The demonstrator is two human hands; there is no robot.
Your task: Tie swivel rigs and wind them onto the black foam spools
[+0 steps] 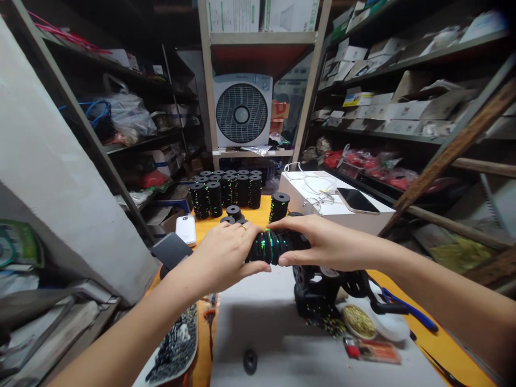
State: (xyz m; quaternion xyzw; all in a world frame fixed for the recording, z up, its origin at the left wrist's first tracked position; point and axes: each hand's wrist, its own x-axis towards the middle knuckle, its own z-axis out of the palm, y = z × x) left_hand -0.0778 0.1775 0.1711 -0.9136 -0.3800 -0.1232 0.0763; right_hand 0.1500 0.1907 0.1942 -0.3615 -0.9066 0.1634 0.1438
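A stack of black foam line spools (269, 247), wound with shiny green-flecked line, lies sideways in the air between my hands. My left hand (226, 252), with a ring on one finger, is wrapped round the left end, thumb below. Round the right end are the fingers and thumb of my right hand (318, 242). Just beyond my hands, a few loose black spools (234, 213) sit on the yellow table, and an upright stack of spools (279, 206) stands by the white box. Under my right hand is a black hand-cranked winder (318, 293), partly hidden by the hand.
Several upright spool stacks (226, 191) stand at the back. A white board (250, 317) bears one black foam disc (250, 362). Left is a tray of small dark parts (175, 344); right are a dish of gold bits (358, 321), blue-handled pliers (411, 312) and a white box (306, 199) with a phone (357, 200).
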